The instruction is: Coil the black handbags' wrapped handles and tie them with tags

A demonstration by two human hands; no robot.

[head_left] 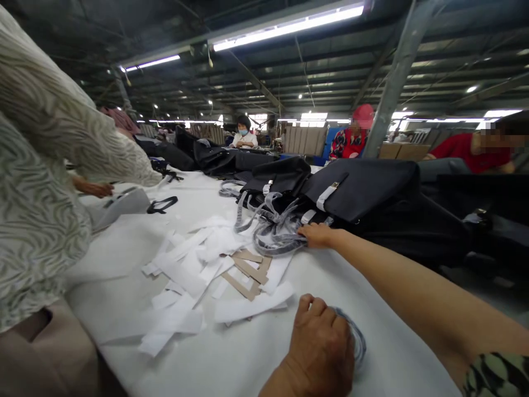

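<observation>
My left hand is low in the head view, just over the white table. Its fingers curl round a coiled grey strap, which looks wrapped in clear plastic and shows at the hand's right side. Farther forward, my right hand reaches in from the right. Its fingertips close on the edge of a heap of plastic-wrapped straps; exactly which strap they pinch is partly hidden. Right behind that hand lies a black bag with a buckle and a white-wrapped tab.
White strips and brown card pieces are scattered over the white table. More black bags line its far right side. A co-worker in a patterned sleeve stands close on the left, near a black strap loop.
</observation>
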